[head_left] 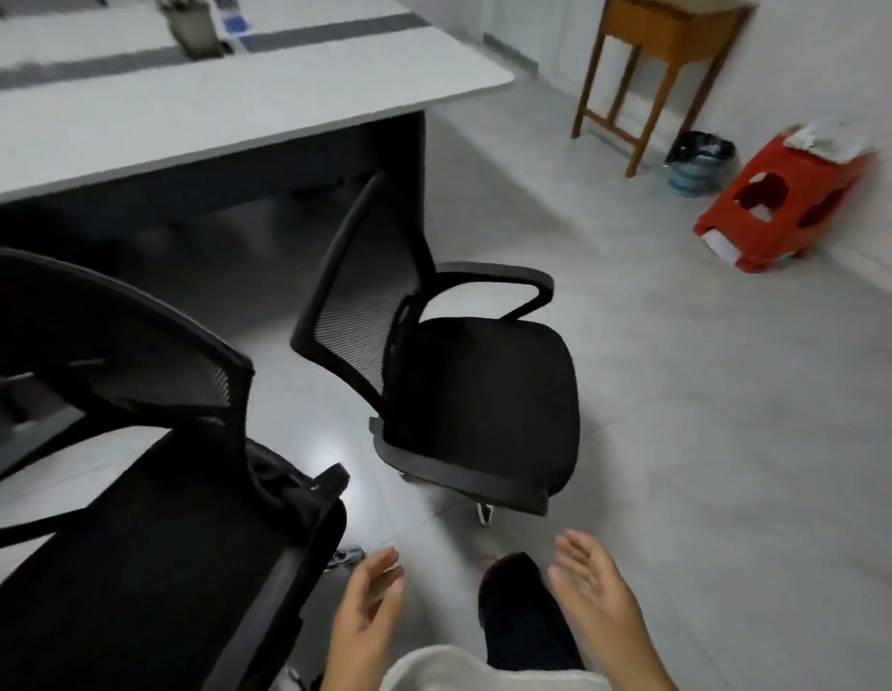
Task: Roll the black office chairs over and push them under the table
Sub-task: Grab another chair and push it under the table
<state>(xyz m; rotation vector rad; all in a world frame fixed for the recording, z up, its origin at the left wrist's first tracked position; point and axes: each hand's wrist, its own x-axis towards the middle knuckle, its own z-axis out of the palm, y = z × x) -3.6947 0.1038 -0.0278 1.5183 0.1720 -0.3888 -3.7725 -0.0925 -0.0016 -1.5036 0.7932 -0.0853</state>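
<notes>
Two black mesh-back office chairs stand on the grey tiled floor beside a white-topped table. The farther chair is in the middle of the view, its mesh back toward the table and its seat facing me. The nearer chair fills the lower left, its back also toward the table. My left hand hovers open just right of the nearer chair's seat edge, touching nothing. My right hand is open too, palm turned inward, below the farther chair's seat. My dark-trousered knee shows between the hands.
A wooden side table stands at the far right wall, with a bin lined in black and a red plastic stool beside it. A potted plant and a small blue-and-white box sit on the table. Open floor lies to the right.
</notes>
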